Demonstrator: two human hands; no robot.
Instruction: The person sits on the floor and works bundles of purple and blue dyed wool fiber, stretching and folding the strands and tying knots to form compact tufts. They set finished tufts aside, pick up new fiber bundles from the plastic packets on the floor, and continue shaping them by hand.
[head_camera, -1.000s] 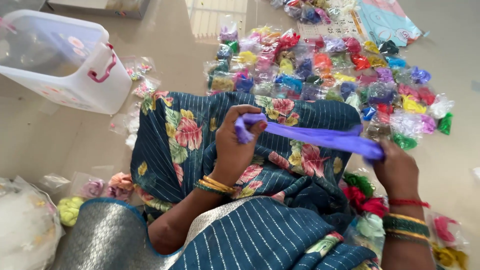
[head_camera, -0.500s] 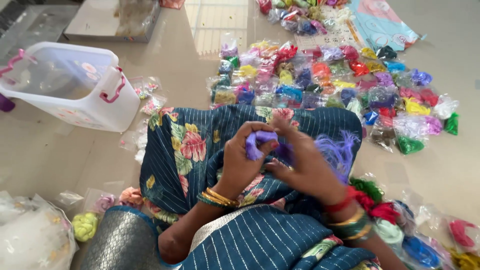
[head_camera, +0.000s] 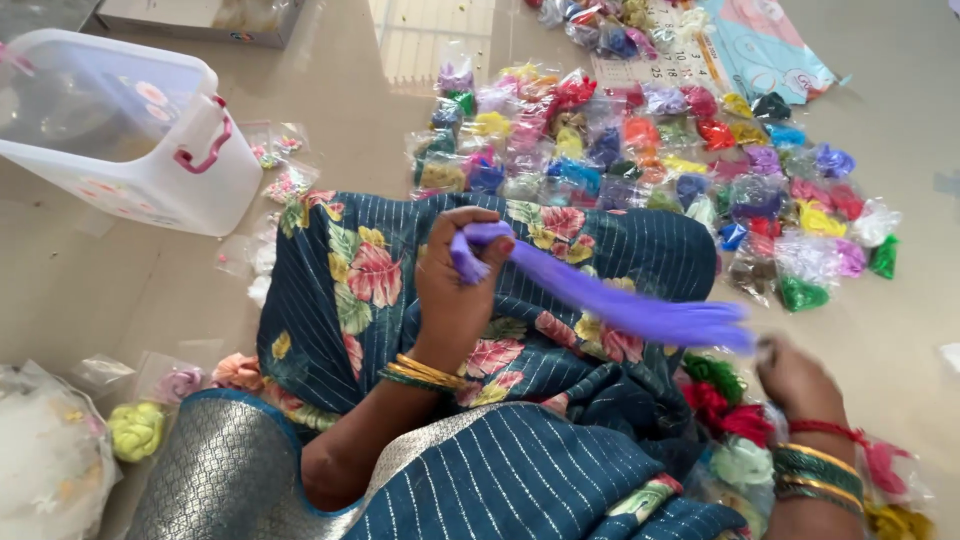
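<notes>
My left hand (head_camera: 455, 300) is closed around one end of a soft purple fibre strand (head_camera: 620, 305), held up over my lap. The strand stretches down to the right, and its blurred far end meets the fingers of my right hand (head_camera: 800, 385), which is low at the right by my knee. Both wrists wear bangles. A dark teal cloth with pink flowers and thin stripes (head_camera: 340, 300) covers my lap beneath the strand.
Several small clear packets of coloured fibre (head_camera: 650, 150) lie spread on the floor ahead. A white lidded plastic box (head_camera: 130, 140) stands at the left. Red and green bundles (head_camera: 720, 400) sit by my right knee, a yellow-green bundle (head_camera: 135, 430) and a bag of white fluff (head_camera: 40, 470) lie at the left.
Half a second ago both hands were together at the bunched purple fibre. My right hand has since drawn away down to the right, pulling the strand out long.
</notes>
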